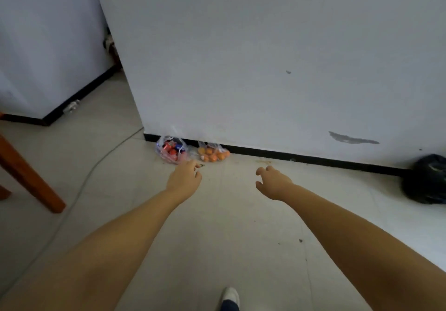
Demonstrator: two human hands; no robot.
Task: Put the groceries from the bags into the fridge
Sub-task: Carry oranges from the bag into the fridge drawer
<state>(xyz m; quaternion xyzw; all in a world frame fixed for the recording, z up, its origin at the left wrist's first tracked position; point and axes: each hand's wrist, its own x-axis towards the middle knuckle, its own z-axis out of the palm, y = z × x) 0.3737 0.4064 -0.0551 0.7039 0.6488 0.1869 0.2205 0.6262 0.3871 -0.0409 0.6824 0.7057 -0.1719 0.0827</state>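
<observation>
Two clear plastic bags lie on the floor against the wall's black skirting. The left bag holds red and blue drink cans. The right bag holds several oranges. My left hand stretches forward just below the two bags, fingers loosely curled, holding nothing. My right hand is stretched out further right, over bare floor, fingers loosely spread and empty. No fridge is in view.
A white wall fills the upper view, with its corner at the left. A brown wooden furniture leg stands at the left. A cable runs across the tiles. A black bag sits at the right. My shoe shows below.
</observation>
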